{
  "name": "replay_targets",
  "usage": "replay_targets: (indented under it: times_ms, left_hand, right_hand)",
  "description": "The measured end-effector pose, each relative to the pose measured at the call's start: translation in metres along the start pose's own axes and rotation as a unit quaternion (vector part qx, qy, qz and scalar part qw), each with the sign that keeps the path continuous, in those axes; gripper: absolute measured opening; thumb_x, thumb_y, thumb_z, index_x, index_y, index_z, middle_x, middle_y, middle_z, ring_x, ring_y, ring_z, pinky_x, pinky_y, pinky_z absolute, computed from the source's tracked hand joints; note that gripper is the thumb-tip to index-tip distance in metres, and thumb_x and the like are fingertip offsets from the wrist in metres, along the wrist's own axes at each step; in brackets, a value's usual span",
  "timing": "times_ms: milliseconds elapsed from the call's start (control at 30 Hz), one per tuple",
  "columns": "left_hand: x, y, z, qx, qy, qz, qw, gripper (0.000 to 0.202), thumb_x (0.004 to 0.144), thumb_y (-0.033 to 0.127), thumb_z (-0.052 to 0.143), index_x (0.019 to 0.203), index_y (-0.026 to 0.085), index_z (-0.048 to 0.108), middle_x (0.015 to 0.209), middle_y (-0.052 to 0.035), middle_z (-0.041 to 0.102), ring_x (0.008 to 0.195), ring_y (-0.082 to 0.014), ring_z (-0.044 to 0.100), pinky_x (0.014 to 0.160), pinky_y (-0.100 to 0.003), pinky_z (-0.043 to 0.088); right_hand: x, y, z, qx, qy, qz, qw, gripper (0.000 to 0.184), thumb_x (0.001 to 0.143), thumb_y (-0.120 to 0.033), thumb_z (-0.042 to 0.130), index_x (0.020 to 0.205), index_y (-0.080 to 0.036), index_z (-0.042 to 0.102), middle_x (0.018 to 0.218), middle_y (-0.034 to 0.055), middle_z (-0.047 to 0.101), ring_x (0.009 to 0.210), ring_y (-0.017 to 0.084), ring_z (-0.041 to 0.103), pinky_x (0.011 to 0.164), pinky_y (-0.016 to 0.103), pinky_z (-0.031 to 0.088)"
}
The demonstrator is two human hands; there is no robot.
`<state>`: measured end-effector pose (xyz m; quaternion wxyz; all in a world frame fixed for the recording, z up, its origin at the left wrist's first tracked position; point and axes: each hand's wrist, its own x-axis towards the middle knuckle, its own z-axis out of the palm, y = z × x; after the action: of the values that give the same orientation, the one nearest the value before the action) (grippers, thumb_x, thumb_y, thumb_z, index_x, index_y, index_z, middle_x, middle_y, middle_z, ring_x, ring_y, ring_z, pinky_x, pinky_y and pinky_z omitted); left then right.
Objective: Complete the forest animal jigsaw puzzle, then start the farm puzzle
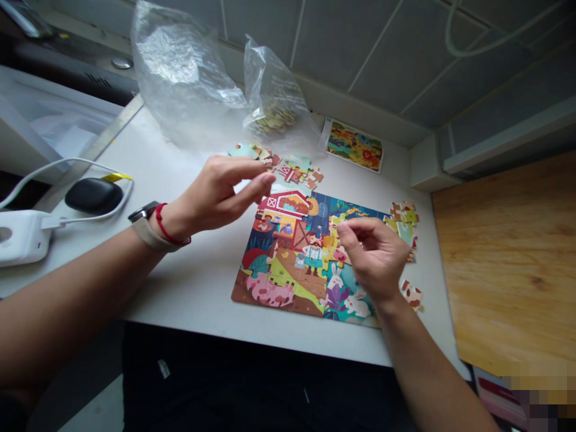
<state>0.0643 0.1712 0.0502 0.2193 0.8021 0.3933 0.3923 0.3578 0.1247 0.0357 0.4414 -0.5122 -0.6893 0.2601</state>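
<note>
A farm jigsaw puzzle (281,264), partly put together, lies on the white table with a barn, a farmer, a pig and rabbits on it. Over its right half is my right hand (378,252), thumb and index finger pinched together; whatever they hold, if anything, is hidden against the bright picture. My left hand (229,192) hovers at the puzzle's upper left, fingers stretched out and thumb slightly apart, with nothing visible in it. Just beyond it sits a heap of loose puzzle pieces (292,171). More loose pieces (405,222) lie right of the puzzle, along with a brown-and-white piece (411,294).
Clear plastic bags (189,78) stand at the back; the smaller bag (274,102) contains puzzle pieces. A picture card (354,146) lies near the wall. At left are a black oval case (93,195), a white cable and a power strip (22,237). A wooden board (508,252) borders the right.
</note>
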Motion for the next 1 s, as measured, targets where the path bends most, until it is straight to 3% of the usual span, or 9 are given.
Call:
replay_targets:
  times_ms: [133,333,533,667,867,1000]
  left_hand:
    - [-0.002,0.000,0.002,-0.055,0.046,-0.042,0.997,0.051,0.112,0.043,0.042,0.072,0.020,0.064,0.061,-0.0015,0.065,0.054,-0.0130,0.060,0.057,-0.028,0.044]
    - [-0.003,-0.003,0.008,0.020,-0.025,-0.010,0.999,0.055,0.112,0.051,0.041,0.075,0.020,0.066,0.068,-0.0042,0.068,0.060,-0.0145,0.061,0.061,-0.029,0.044]
    - [-0.005,-0.004,0.004,-0.018,-0.082,0.043,0.996,0.075,0.112,0.066,0.018,0.087,0.017,0.069,0.081,-0.0090,0.072,0.075,-0.0191,0.067,0.072,-0.033,0.049]
    - [-0.006,-0.004,0.004,-0.022,-0.120,0.046,0.991,0.080,0.110,0.067,0.013,0.093,0.014,0.070,0.088,-0.0116,0.072,0.078,-0.0206,0.065,0.075,-0.034,0.049]
    - [-0.008,-0.008,0.006,-0.031,-0.147,0.047,0.988,0.081,0.110,0.068,0.013,0.094,0.014,0.071,0.090,-0.0125,0.072,0.078,-0.0218,0.063,0.075,-0.034,0.048]
    - [-0.009,-0.011,0.008,-0.036,-0.156,0.041,0.986,0.079,0.111,0.067,0.014,0.093,0.015,0.071,0.091,-0.0116,0.072,0.078,-0.0213,0.062,0.075,-0.033,0.047]
  right_hand:
    - [0.004,0.002,0.000,0.017,0.046,0.041,0.998,0.016,0.093,-0.038,0.076,0.086,-0.024,0.074,0.070,-0.0012,0.070,0.055,0.014,0.062,0.051,0.029,0.053]
    - [0.006,0.008,0.000,0.023,0.000,0.054,0.998,0.017,0.095,-0.038,0.073,0.085,-0.023,0.074,0.069,-0.0014,0.068,0.055,0.013,0.059,0.052,0.028,0.050]
    - [0.002,0.013,0.001,0.012,-0.081,0.034,0.996,0.021,0.098,-0.040,0.069,0.086,-0.023,0.075,0.076,0.0002,0.072,0.061,0.013,0.060,0.058,0.029,0.051]
    - [0.003,0.015,0.000,-0.019,-0.112,0.003,0.993,0.022,0.100,-0.040,0.066,0.090,-0.024,0.077,0.080,0.0011,0.073,0.064,0.014,0.061,0.063,0.030,0.052]
    - [0.020,0.022,-0.017,-0.156,-0.110,-0.044,0.981,0.019,0.100,-0.036,0.068,0.109,-0.025,0.079,0.106,0.0083,0.074,0.105,0.025,0.069,0.098,0.042,0.056]
    - [0.029,0.050,-0.054,-0.304,-0.061,0.046,0.950,0.045,0.091,-0.048,0.075,0.130,-0.024,0.074,0.130,0.0140,0.067,0.128,0.034,0.061,0.113,0.053,0.048]
